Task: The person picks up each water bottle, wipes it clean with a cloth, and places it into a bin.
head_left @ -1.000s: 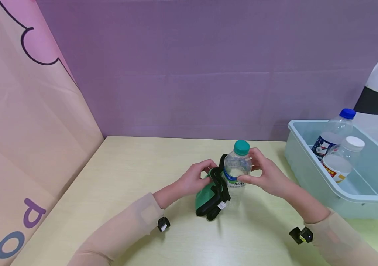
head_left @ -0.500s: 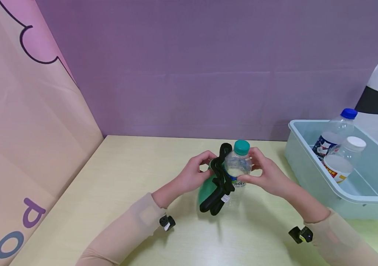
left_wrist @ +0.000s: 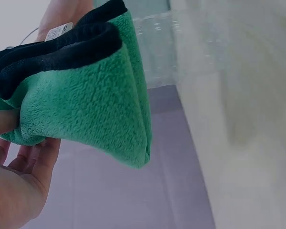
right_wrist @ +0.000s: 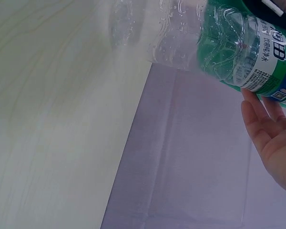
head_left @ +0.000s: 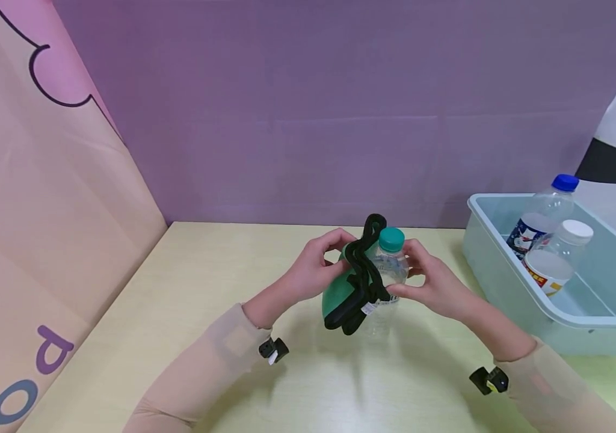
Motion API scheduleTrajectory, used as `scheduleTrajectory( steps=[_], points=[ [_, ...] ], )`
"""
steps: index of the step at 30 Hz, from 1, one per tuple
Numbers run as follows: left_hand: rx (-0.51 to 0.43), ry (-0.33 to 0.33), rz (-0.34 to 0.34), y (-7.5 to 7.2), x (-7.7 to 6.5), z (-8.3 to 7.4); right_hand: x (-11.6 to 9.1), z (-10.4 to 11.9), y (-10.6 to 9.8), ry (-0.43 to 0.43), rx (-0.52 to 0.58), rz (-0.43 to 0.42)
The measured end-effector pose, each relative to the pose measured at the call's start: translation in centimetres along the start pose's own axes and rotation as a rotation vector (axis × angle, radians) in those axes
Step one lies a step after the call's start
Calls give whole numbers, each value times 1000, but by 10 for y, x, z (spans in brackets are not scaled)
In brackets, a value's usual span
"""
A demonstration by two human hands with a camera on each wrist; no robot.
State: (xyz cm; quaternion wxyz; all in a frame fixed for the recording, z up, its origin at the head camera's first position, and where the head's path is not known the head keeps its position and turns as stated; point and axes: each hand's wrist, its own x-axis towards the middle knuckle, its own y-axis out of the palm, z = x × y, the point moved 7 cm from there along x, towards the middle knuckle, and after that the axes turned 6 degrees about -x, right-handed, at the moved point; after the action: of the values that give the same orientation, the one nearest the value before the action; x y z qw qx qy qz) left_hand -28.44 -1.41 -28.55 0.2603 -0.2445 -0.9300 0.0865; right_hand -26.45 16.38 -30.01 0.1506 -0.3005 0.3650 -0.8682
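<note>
Near the middle of the table (head_left: 221, 270), I see the left hand (head_left: 316, 267) pinching a folded green cloth (head_left: 336, 296) between thumb and fingers, raised off the tabletop, its black edging (head_left: 362, 273) and small white tag (head_left: 369, 308) facing me. Close on its right, a clear bottle (head_left: 396, 270) with a teal cap (head_left: 391, 239) stands upright; my head view shows the right hand (head_left: 438, 285) curled round it at the label. I cannot tell whether cloth and bottle touch. Over to the right, I have a pale blue tub (head_left: 503, 276) holding a blue-capped bottle (head_left: 543, 213) and a white-capped bottle (head_left: 557, 258), both leaning.
</note>
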Motion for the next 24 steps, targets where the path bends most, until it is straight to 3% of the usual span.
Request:
scheduleTrajectory(
  steps=[4,15,20,24],
  points=[
    [17,-10,14,2,-4,9,1,-1,0,8,-2,-2],
    [173,-54,138,17,-19,48,0,-2,-1,25,-3,-1],
    [176,-46,143,18,-20,53,1,-2,0,36,18,4],
    [148,-42,106,16,-22,51,1,-2,2,42,28,11]
  ],
)
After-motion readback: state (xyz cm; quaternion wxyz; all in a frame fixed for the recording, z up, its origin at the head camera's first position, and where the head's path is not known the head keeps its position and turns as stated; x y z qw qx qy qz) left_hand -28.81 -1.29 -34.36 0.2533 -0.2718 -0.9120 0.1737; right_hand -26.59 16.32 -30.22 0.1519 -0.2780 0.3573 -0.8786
